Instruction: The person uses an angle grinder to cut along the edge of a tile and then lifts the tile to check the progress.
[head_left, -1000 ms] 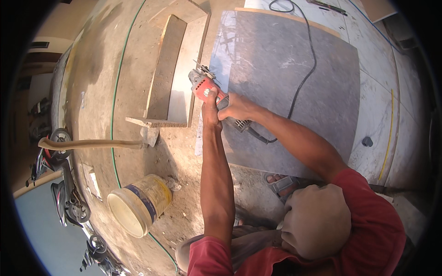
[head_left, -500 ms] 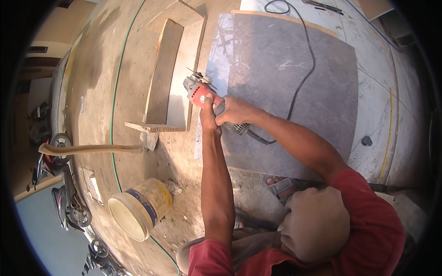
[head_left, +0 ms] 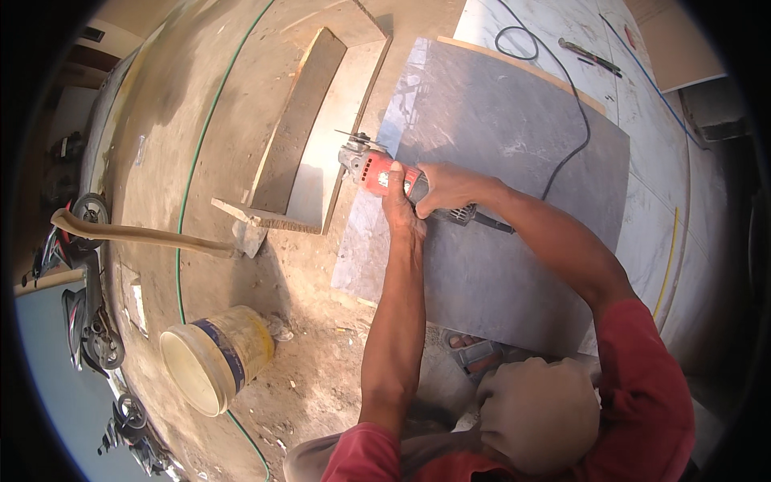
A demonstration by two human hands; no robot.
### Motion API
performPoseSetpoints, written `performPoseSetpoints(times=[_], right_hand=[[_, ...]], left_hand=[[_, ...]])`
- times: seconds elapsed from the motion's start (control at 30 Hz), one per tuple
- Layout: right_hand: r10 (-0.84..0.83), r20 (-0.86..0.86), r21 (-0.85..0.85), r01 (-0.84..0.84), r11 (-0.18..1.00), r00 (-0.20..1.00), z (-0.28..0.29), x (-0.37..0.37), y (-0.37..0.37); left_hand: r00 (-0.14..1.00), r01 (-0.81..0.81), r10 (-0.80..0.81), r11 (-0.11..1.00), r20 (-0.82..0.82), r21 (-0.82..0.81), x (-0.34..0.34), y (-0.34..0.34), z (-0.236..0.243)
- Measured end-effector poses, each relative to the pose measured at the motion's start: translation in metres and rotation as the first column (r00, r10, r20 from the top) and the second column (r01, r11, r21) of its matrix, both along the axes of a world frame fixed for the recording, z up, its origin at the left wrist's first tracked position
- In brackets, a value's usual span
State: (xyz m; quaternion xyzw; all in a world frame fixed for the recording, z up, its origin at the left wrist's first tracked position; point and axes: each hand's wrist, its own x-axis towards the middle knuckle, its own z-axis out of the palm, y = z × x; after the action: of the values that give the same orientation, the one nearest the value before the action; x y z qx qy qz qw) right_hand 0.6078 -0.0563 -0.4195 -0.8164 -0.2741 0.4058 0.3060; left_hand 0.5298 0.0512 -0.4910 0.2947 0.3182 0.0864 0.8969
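My left hand [head_left: 399, 205] grips the red-and-grey body of an angle grinder [head_left: 376, 175], thumb along its side. My right hand [head_left: 448, 186] is closed round the grinder's dark rear end. The thin cutting disc [head_left: 353, 135] points up and left, above the left edge of a large grey marbled panel [head_left: 538, 273]. Just left of the disc lies a three-sided form of rough boards [head_left: 293, 120]; I cannot tell whether the disc touches anything. A dark power cord [head_left: 582, 112] runs from the tool across the panel in a curve.
A long wooden-handled tool [head_left: 148, 232] and a dirty bucket [head_left: 217, 361] are to the left. Scooters [head_left: 92, 329] stand beyond. A green hose [head_left: 201, 149] crosses the rough floor. Hand tools [head_left: 590, 56] lie on pale tiles [head_left: 650, 201] at right. A sandaled foot [head_left: 474, 349] is below the panel.
My hands and the grinder have shifted right in the view, with the tool lying more level. The surroundings appear slightly rotated, so the head view has moved too.
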Motion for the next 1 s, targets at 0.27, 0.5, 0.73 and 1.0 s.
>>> performPoseSetpoints(times=[0.27, 0.5, 0.73, 1.0], right_hand=[[0.062, 0.032, -0.030, -0.061, 0.998, 0.998, 0.043, 0.007, -0.022], [0.107, -0.164, -0.025, -0.113, 0.993, 0.981, 0.169, -0.027, -0.003], [0.279, -0.208, -0.061, -0.297, 0.953, 0.938, 0.266, -0.059, 0.024], [0.407, -0.266, -0.242, -0.469, 0.849, 0.874, 0.346, -0.057, 0.037]], left_hand=[[0.990, -0.144, 0.144, 0.989, -0.007, 0.032, 0.001, -0.032, 0.056], [0.990, -0.115, 0.115, 0.993, -0.088, 0.008, -0.057, -0.018, 0.172], [0.969, -0.225, 0.208, 0.966, -0.135, -0.124, -0.106, -0.014, 0.281], [0.898, -0.438, 0.393, 0.847, -0.200, -0.301, -0.113, -0.032, 0.354]])
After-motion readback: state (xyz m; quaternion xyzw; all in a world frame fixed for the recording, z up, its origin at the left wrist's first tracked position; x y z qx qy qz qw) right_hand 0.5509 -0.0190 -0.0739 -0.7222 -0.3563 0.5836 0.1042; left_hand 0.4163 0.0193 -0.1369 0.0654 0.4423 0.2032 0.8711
